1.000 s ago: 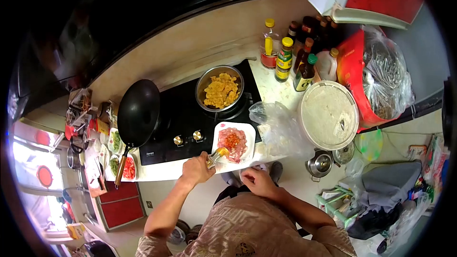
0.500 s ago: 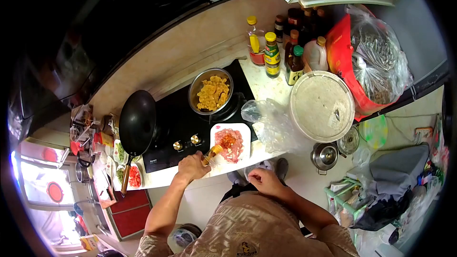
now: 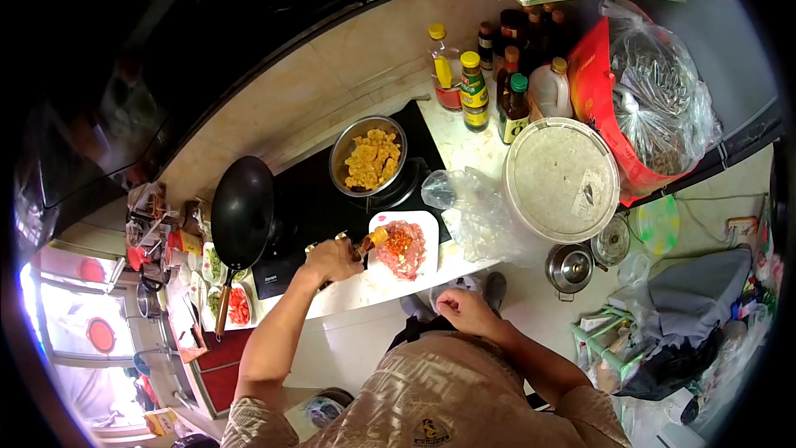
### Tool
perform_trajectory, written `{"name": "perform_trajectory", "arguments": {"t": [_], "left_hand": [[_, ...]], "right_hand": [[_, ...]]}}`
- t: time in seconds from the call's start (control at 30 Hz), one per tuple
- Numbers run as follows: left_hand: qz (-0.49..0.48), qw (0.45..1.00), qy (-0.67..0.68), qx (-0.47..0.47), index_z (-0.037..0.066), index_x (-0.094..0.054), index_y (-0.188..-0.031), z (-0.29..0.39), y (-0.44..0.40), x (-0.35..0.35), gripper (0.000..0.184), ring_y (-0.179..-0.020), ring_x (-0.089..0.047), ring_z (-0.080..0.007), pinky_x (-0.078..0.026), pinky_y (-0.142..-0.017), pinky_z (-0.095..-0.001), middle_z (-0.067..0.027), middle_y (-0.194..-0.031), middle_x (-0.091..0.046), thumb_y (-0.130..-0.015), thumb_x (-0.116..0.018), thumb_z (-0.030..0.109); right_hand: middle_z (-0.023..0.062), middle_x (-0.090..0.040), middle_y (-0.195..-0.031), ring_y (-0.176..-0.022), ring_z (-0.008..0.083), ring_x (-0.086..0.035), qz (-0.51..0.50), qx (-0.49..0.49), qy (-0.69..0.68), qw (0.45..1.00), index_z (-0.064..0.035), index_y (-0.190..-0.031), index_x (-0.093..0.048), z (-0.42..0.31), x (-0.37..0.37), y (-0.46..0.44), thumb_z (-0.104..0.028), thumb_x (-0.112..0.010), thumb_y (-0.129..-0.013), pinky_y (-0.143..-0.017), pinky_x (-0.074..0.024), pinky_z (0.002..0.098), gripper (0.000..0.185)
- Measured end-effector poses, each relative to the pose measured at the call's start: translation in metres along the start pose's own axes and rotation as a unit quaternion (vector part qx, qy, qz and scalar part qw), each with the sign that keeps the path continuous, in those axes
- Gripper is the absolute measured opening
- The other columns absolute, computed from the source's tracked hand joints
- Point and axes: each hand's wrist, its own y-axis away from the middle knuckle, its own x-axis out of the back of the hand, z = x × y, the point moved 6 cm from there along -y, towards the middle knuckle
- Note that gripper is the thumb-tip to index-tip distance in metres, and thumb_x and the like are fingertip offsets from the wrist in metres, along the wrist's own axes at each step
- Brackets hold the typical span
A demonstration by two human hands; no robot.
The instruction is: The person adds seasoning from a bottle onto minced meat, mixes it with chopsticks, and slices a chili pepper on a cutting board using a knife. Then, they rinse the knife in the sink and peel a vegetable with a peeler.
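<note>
My left hand is wrapped round a small jar with a yellowish mouth, tipped toward a white plate. Raw pink meat lies on that plate with red-orange seasoning on top. My right hand is held near my waist, its fingers curled in; whether anything is inside cannot be made out. Behind the plate, a metal bowl on the cooktop holds yellow-brown food. A black wok rests to the left on the cooktop.
Several bottles stand by the wall. A round lidded tub, a clear plastic bag and a red bag are at the right. Plates with chopped red and green food lie left. A lidded pot sits lower right.
The view has shifted to the right. My left hand has moved up and left relative to the plate, still holding the jar. My right hand stays near my waist.
</note>
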Motion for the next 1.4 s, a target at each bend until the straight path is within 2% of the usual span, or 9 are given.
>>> {"name": "perform_trajectory", "arguments": {"t": [0.17,0.4,0.63,0.73,0.77,0.9,1.03,1.23,1.4], "left_hand": [[-0.037,0.995,-0.093,-0.012,0.005,-0.069,-0.12,0.019,-0.009,0.031,0.054,-0.112,-0.067,-0.0336,-0.054,-0.094,-0.0438,-0.0182,-0.119,-0.07,-0.077,-0.068,0.038],[-0.08,0.984,-0.155,-0.036,0.005,-0.067,-0.123,0.03,-0.002,0.032,0.055,-0.115,-0.065,-0.0323,-0.053,-0.096,-0.0432,-0.0169,-0.121,-0.069,-0.08,-0.069,0.039],[-0.103,0.978,-0.179,-0.024,0.006,-0.064,-0.128,0.028,-0.005,0.02,0.059,-0.122,-0.062,-0.0308,-0.051,-0.1,-0.0445,-0.0161,-0.129,-0.066,-0.08,-0.069,0.042],[-0.097,0.986,-0.137,-0.012,0.006,-0.064,-0.127,0.025,-0.013,0.026,0.059,-0.122,-0.062,-0.0316,-0.051,-0.101,-0.0441,-0.0166,-0.129,-0.066,-0.08,-0.068,0.04],[-0.066,0.987,-0.14,-0.031,0.005,-0.064,-0.126,0.028,-0.013,0.025,0.058,-0.122,-0.062,-0.0315,-0.051,-0.1,-0.0437,-0.0174,-0.128,-0.066,-0.079,-0.067,0.038],[-0.115,0.984,-0.139,-0.008,0.003,-0.061,-0.13,0.04,-0.002,0.037,0.061,-0.124,-0.061,-0.0311,-0.051,-0.101,-0.0429,-0.0183,-0.131,-0.064,-0.08,-0.067,0.038],[-0.132,0.975,-0.176,-0.039,0.004,-0.058,-0.134,0.041,0.01,0.027,0.062,-0.126,-0.059,-0.0331,-0.05,-0.102,-0.0444,-0.0178,-0.133,-0.063,-0.084,-0.067,0.04],[-0.117,0.975,-0.183,-0.053,0.004,-0.059,-0.133,0.042,0.005,0.018,0.064,-0.124,-0.061,-0.0315,-0.051,-0.102,-0.0432,-0.0163,-0.132,-0.064,-0.081,-0.07,0.041],[-0.067,0.985,-0.157,-0.034,0.005,-0.062,-0.127,0.036,-0.001,0.028,0.059,-0.118,-0.064,-0.0323,-0.052,-0.099,-0.0435,-0.0187,-0.124,-0.068,-0.08,-0.067,0.041]], "right_hand": [[0.013,-0.071,-0.086,-0.076,0.0194,-0.069,-0.005,-0.002,-0.006,1.0,0.0005,-0.1,-0.069,0.004,0.001,0.001,-0.015,-0.067,-0.094,-0.07,-0.054,0.0323,0.016],[0.0125,-0.071,-0.085,-0.076,0.019,-0.068,0.021,-0.006,-0.005,1.0,0.0004,-0.099,-0.069,0.008,0.011,0.007,-0.014,-0.067,-0.093,-0.071,-0.0541,0.0323,0.016],[0.0125,-0.071,-0.084,-0.076,0.0189,-0.068,0.024,-0.007,0.001,1.0,0.0007,-0.099,-0.069,0.018,0.01,0.008,-0.015,-0.067,-0.094,-0.072,-0.054,0.0322,0.017],[0.0126,-0.071,-0.084,-0.076,0.0188,-0.068,0.026,-0.011,-0.002,1.0,0.0007,-0.099,-0.069,0.018,0.011,0.005,-0.016,-0.067,-0.094,-0.071,-0.0536,0.0324,0.018],[0.0126,-0.071,-0.084,-0.075,0.0189,-0.068,0.027,-0.013,-0.004,1.0,0.0007,-0.099,-0.069,0.018,0.012,0.004,-0.016,-0.067,-0.094,-0.07,-0.0535,0.0325,0.018],[0.0127,-0.071,-0.084,-0.075,0.0197,-0.068,0.015,-0.014,0.004,1.0,0.0005,-0.099,-0.069,0.01,0.014,0.002,-0.017,-0.067,-0.094,-0.07,-0.0532,0.0328,0.018],[0.0128,-0.071,-0.084,-0.075,0.0201,-0.068,0.016,-0.008,0.001,1.0,0.0004,-0.099,-0.069,0.012,0.016,0.001,-0.017,-0.067,-0.094,-0.07,-0.0533,0.0328,0.018],[0.0133,-0.071,-0.085,-0.075,0.0202,-0.068,0.023,-0.003,0.013,1.0,0.0003,-0.098,-0.069,0.02,0.011,0.002,-0.016,-0.068,-0.093,-0.07,-0.0538,0.033,0.017],[0.0131,-0.071,-0.085,-0.075,0.0203,-0.069,0.019,-0.011,0.014,1.0,-0.0002,-0.098,-0.069,0.015,0.012,-0.001,-0.016,-0.068,-0.092,-0.069,-0.0539,0.0328,0.017]]}}
